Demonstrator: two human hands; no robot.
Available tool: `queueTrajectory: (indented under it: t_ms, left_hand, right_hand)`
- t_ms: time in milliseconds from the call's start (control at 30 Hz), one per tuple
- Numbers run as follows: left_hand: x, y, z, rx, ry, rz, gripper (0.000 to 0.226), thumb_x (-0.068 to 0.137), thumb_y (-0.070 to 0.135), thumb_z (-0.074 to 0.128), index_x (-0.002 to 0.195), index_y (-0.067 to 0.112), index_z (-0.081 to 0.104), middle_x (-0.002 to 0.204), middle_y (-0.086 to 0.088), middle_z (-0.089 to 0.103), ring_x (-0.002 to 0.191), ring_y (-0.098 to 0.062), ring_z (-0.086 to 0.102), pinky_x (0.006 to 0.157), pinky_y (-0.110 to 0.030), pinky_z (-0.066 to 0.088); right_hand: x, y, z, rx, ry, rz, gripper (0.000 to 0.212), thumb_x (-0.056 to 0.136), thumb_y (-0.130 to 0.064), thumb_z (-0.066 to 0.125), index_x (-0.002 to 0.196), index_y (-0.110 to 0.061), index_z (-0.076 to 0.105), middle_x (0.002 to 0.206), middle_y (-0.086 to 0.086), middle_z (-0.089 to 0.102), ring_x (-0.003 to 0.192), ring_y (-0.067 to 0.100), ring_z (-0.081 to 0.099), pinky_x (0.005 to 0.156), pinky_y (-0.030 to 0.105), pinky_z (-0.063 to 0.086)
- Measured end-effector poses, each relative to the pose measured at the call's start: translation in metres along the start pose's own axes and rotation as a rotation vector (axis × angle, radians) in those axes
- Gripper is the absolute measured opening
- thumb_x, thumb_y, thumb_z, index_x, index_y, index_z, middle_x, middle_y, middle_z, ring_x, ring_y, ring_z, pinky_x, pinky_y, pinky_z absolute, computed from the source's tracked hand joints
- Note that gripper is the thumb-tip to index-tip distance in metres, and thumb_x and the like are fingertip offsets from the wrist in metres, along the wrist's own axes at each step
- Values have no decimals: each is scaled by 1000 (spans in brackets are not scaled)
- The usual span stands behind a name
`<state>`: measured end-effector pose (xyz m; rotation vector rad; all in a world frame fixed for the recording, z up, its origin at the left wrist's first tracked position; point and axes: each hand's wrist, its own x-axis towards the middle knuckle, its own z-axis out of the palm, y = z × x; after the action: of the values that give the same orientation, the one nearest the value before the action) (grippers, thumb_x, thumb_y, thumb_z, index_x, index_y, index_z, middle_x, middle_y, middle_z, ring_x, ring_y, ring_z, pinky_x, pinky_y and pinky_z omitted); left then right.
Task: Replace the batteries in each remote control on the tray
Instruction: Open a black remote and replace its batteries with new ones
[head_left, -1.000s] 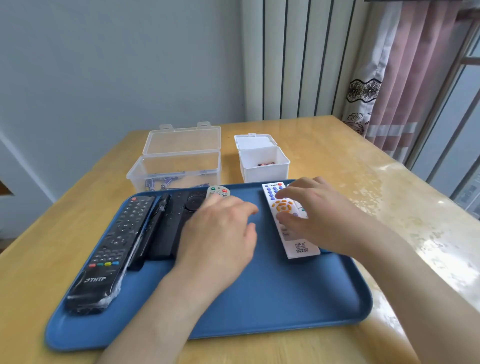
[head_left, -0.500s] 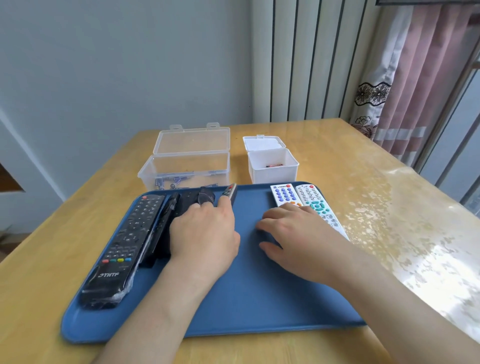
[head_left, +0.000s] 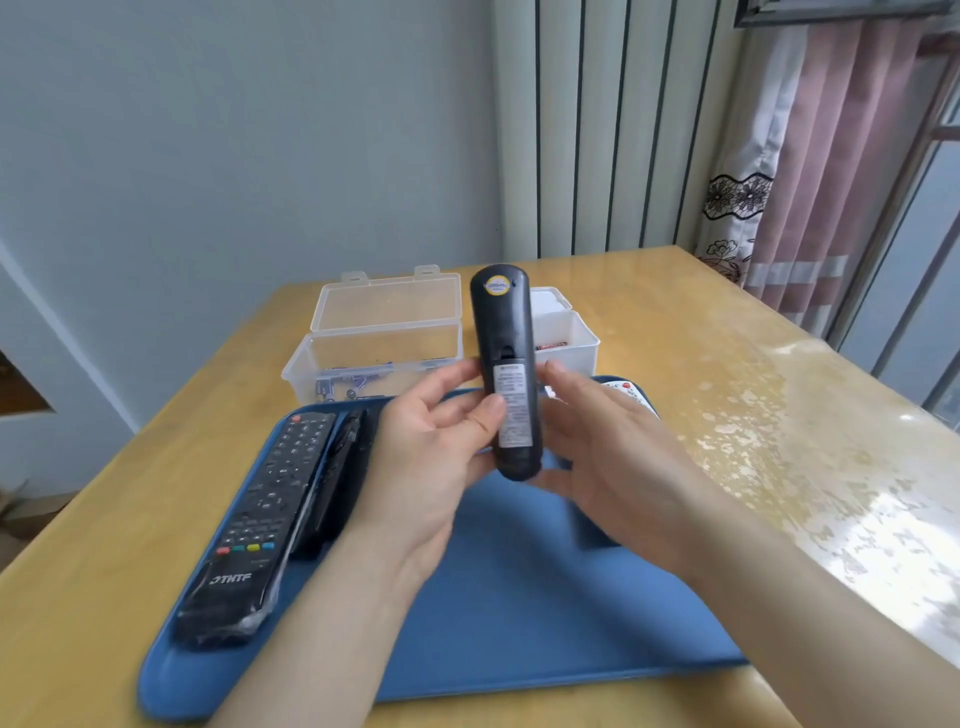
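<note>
Head view, sole angle. Noted dark remote (head_left: 506, 332) held clear above blue tray (head_left: 519, 623), upright, back face toward camera, round yellow sticker (head_left: 497, 285) at top end, white label (head_left: 511, 405) on lower half. Saw left hand (head_left: 431, 457) clamped on it, thumb pressed flat on label, fingers curled round left edge and behind. Saw right hand (head_left: 608, 452) against right edge and lower end, fingers loosely extended, touching rather than closed round body; far side of those fingers hidden.

Logged on left of tray: long black remote (head_left: 260, 519) in clear wrap, buttons up; second dark remote (head_left: 337, 483) just beside it, partly behind left wrist. Logged white remote (head_left: 626, 392) at far right corner of tray, mostly hidden by right hand. Logged beyond tray, on table (head_left: 727, 364): clear box (head_left: 374, 332), lid open, with small loose batteries (head_left: 353, 384) inside; small white box (head_left: 571, 348) just beside it, with one battery (head_left: 551, 345) showing, partly behind held remote.

Judged step as opening of held remote, with battery cover (head_left: 519, 457) apparently shut, notch visible above label, no cells out. Judged task as barely begun, going by other remotes lying flat on tray. Expected next move to call for thumb pressure near notch and slide of cover off body, other hand steadying; then old cells out. Could not tell latch direction from this angle.
</note>
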<state>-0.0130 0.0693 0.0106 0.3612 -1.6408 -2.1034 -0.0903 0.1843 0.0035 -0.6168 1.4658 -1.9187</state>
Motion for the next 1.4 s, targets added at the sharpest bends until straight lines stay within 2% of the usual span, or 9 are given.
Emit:
queueTrajectory:
  t_ms: [133, 367, 667, 800, 900, 1000, 1167, 1300, 1400]
  left_hand:
    - [-6, -14, 17, -3, -29, 41, 31, 95, 6, 56, 125, 10, 59, 106, -10, 74, 98, -28, 70, 82, -39, 58]
    - [-8, -13, 18, 86, 15, 139, 34, 84, 9, 71, 117, 16, 65, 95, -6, 76, 87, -29, 73, 76, -42, 60]
    - [-6, -17, 17, 205, -3, 253, 35, 84, -1, 69, 115, 15, 65, 96, -3, 76, 86, -19, 74, 79, -34, 58]
    - [-7, -18, 15, 537, 67, 463, 52, 82, 3, 73, 103, 50, 61, 93, 22, 73, 85, -1, 70, 77, -24, 56]
    - [-11, -21, 19, 712, 104, 558, 54, 80, 14, 73, 117, 50, 55, 97, 32, 67, 87, 1, 68, 76, -28, 58]
    - [-12, -28, 18, 847, 127, 675, 55, 77, 23, 70, 128, 36, 55, 107, 17, 68, 90, -10, 68, 74, -32, 57]
    - [-14, -29, 19, 915, 123, 764, 52, 78, 20, 71, 128, 27, 58, 101, 9, 69, 90, -16, 67, 70, -33, 56]
    - [-15, -28, 18, 895, 63, 733, 67, 80, 16, 71, 138, 35, 44, 125, 16, 58, 104, -12, 65, 81, -32, 56]
    - [-17, -26, 18, 941, -13, 759, 66, 83, 12, 70, 134, 42, 42, 128, 17, 54, 106, -13, 62, 81, -34, 53]
  right_hand:
    - [-4, 4, 7, 206, -14, 19, 28, 102, -35, 44, 115, -22, 66, 98, 6, 75, 84, 20, 72, 77, 43, 60]
    - [-3, 11, 10, 294, -24, 11, 36, 99, -45, 45, 112, -24, 71, 109, 11, 74, 103, 28, 70, 93, 52, 54]
    - [-2, 10, 11, 329, 2, 18, 31, 103, -33, 43, 110, -17, 69, 99, 9, 75, 91, 22, 73, 79, 41, 58]
    - [1, 3, 2, 289, 28, 81, 35, 96, -29, 42, 111, -12, 69, 93, 8, 75, 80, 19, 71, 64, 38, 58]
    - [-1, -1, -3, 314, -1, 118, 35, 89, -27, 37, 96, -11, 68, 78, 6, 69, 67, 18, 68, 63, 36, 55]
    - [-3, -5, -6, 369, -40, 124, 29, 82, -23, 35, 80, -14, 62, 71, 6, 64, 62, 19, 65, 59, 33, 53]
    - [-2, -7, -10, 444, -108, 114, 31, 74, -14, 32, 93, -11, 57, 100, 18, 62, 77, 29, 67, 58, 34, 55]
    - [-4, -10, -10, 437, -148, 107, 40, 65, -11, 30, 83, -7, 66, 95, 19, 67, 73, 32, 69, 59, 35, 54]
    - [-2, -9, -11, 446, -124, 117, 46, 61, -12, 32, 95, -10, 62, 101, 17, 63, 77, 31, 68, 64, 36, 53]
